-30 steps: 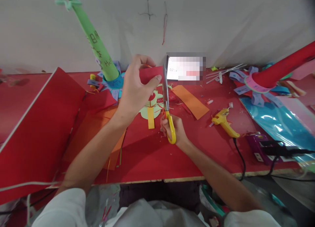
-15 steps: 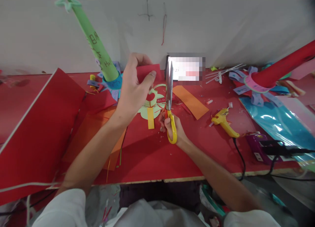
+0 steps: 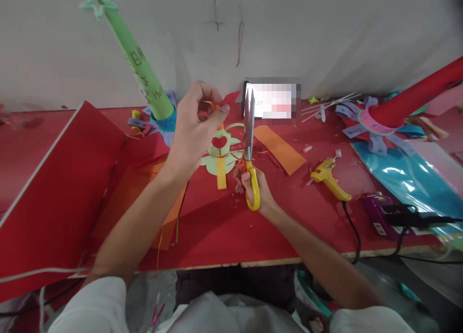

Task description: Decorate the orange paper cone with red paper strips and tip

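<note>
A small piece of red paper (image 3: pixel 232 98) is pinched between the thumb and fingers of the left hand (image 3: pixel 195 133), raised above the far part of the red tabletop (image 3: pixel 217 236). A bit of orange (image 3: pixel 217 106) is seen behind the thumb; whether it is gripped too cannot be told. The yellow-handled scissors (image 3: pixel 248 130) are grasped by the curled fingers of the right hand (image 3: pixel 265 191), the blades nearly together, pointed toward the far side and held just right of the paper. Below the left hand, a pale green cutout (image 3: pixel 216 165) is seen. Movement is bounded by a tilted red board (image 3: pixel 65 179) at left, a yellow glue gun (image 3: pixel 330 179) at right and the wall (image 3: pixel 173 44) at the far side. Between the forearms, open tabletop is left to the near edge.
</note>
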Action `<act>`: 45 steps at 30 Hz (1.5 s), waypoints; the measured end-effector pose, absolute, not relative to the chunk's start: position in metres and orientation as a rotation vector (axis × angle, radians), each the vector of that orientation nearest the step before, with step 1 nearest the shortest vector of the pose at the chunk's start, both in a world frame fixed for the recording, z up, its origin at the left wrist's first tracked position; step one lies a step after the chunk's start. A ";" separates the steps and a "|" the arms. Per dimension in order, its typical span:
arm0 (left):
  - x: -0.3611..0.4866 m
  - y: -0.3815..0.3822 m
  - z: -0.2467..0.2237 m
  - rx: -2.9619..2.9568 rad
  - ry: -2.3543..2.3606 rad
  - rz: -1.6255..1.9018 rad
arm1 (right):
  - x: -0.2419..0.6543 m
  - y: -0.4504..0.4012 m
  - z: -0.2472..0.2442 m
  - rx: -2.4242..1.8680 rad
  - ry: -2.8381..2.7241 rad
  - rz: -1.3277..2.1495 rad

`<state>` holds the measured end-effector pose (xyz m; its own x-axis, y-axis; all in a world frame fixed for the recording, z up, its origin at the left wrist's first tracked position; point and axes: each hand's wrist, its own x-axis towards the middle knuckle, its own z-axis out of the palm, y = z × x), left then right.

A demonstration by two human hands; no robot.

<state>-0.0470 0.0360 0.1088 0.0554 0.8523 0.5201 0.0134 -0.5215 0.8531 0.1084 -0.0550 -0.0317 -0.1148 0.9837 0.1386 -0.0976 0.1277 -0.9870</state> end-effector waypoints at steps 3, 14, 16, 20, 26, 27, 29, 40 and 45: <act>-0.046 0.037 0.106 1.571 0.874 1.509 | 0.108 -0.055 -0.030 -0.992 -1.293 1.223; -0.043 0.032 0.110 1.486 0.895 1.459 | 0.107 -0.056 -0.025 -1.033 -1.259 1.263; -0.043 0.033 0.110 1.480 0.907 1.448 | 0.107 -0.056 -0.024 -1.044 -1.282 1.253; -0.044 0.033 0.110 1.474 0.954 1.433 | 0.108 -0.055 -0.023 -1.036 -1.317 1.219; -0.045 0.032 0.112 1.448 0.957 1.396 | 0.109 -0.055 -0.024 -1.043 -1.313 1.218; -0.045 0.031 0.112 1.445 0.959 1.392 | 0.109 -0.055 -0.024 -1.050 -1.311 1.218; -0.044 0.030 0.113 1.436 0.962 1.379 | 0.108 -0.055 -0.024 -1.061 -1.314 1.207; -0.044 0.027 0.120 1.356 0.925 1.276 | 0.108 -0.056 -0.020 -1.019 -1.229 1.260; -0.044 0.027 0.120 1.349 0.915 1.275 | 0.107 -0.055 -0.020 -1.031 -1.226 1.258</act>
<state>-0.0440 0.0266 0.1200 0.1499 0.9671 0.2057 -0.1153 -0.1896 0.9751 0.1075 -0.0553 -0.0201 -0.0781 0.9933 0.0846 -0.1098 0.0758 -0.9911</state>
